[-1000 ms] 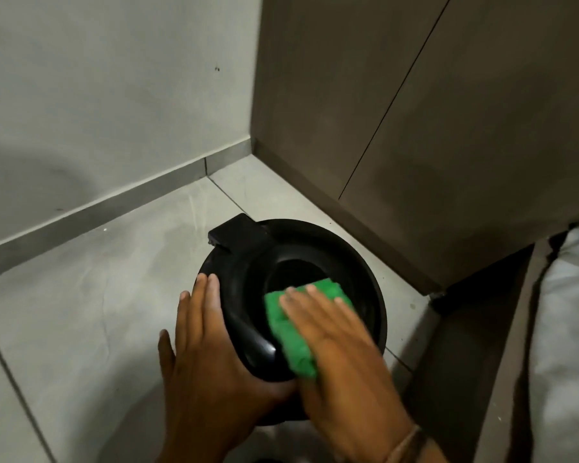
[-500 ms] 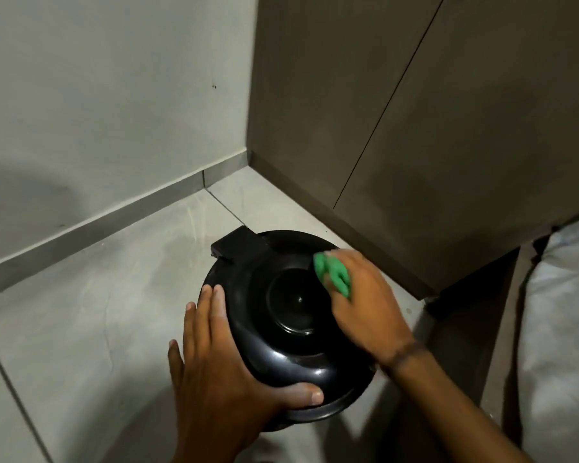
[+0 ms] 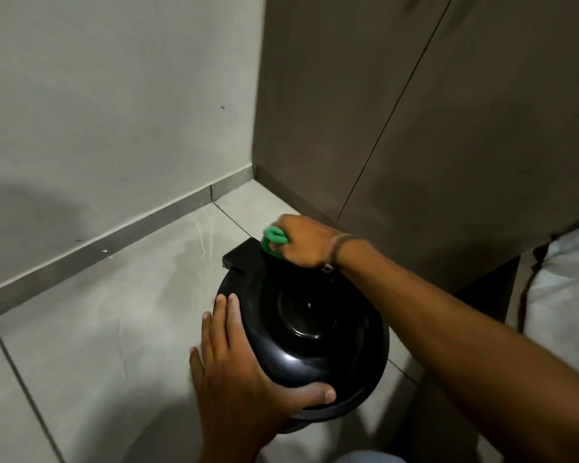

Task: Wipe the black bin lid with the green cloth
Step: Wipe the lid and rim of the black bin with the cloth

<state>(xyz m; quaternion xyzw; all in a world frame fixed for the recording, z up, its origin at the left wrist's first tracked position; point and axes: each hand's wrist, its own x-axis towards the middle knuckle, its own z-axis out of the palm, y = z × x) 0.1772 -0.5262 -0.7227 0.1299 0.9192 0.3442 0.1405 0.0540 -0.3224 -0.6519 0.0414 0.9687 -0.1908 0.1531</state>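
The round black bin lid (image 3: 301, 332) sits on the bin on the tiled floor, with a boxy hinge block at its far left. My left hand (image 3: 241, 372) clasps the lid's near left rim, thumb lying across the front edge. My right hand (image 3: 306, 242) reaches over the lid to its far edge and is bunched around the green cloth (image 3: 273, 240), which presses against the back of the lid beside the hinge. Most of the cloth is hidden inside my fist.
A pale wall with a grey skirting (image 3: 114, 238) runs along the left. Brown cabinet doors (image 3: 415, 128) stand close behind the bin. A pale fabric bundle (image 3: 569, 295) lies at the right edge. Grey floor tiles (image 3: 97, 329) spread to the left.
My right hand has carried the green cloth from the lid's middle, past the right rim, up to the far edge by the hinge. My left hand has kept its hold.
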